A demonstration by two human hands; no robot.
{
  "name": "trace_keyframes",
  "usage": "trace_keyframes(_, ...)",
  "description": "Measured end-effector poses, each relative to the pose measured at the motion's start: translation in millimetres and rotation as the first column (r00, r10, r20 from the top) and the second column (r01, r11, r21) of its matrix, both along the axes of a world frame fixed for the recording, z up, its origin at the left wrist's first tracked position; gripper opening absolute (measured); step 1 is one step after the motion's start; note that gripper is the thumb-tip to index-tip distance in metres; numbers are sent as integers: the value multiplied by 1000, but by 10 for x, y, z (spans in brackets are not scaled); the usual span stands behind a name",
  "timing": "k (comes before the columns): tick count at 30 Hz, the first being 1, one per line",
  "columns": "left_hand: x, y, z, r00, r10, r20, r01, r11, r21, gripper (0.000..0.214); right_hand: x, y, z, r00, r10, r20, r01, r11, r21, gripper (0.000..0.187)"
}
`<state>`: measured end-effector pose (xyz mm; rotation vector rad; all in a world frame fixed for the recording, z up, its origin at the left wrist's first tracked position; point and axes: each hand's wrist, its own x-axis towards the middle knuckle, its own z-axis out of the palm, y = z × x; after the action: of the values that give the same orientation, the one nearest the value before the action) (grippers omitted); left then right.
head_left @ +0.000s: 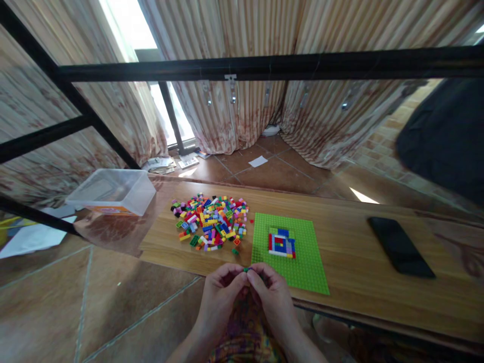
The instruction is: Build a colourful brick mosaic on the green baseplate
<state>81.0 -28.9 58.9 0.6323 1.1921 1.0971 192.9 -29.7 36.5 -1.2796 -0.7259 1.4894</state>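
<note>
My left hand (227, 285) and my right hand (266, 282) meet at the front edge of the wooden bench. Between their pinched fingertips is a small green toy brick (246, 269), mostly covered by the fingers; something darker beside it is too small to name. Beyond my hands, to the right, lies a green baseplate (306, 275). A low build of red, white, blue and yellow bricks (282, 244) sits on it. Left of the plate spreads a pile of loose mixed-colour bricks (212, 222).
A black phone (401, 247) lies on the bench (348, 252) at the right. At the left stands a clear plastic bin (113, 191) with an orange label. A black metal bar (264, 68) crosses in front of striped curtains (257, 30). Papers (258, 161) lie on the tiled floor.
</note>
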Motion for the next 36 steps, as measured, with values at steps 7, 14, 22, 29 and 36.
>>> trace_keyframes(7,95,-94,-141,998,51,-39,-49,998,35,22,0,-43,-23,999,30,29,-29,999,-36,35)
trace_keyframes(14,78,-101,-193,996,68,54,-65,996,-57,25,-53,-65,-72,960,-71,-271,24,985,-173,41)
trace_keyframes(22,-142,74,-245,988,135,-76,-136,991,4,26,-15,16,-21,859,-85,-505,-12,982,-186,26)
trace_keyframes(29,-471,315,-430,712,148,-686,71,957,281,13,51,226,-8,943,50,-329,-84,992,-90,20)
trace_keyframes(36,-436,456,-472,464,196,-864,232,914,332,11,-21,540,-83,845,99,526,-209,965,155,14)
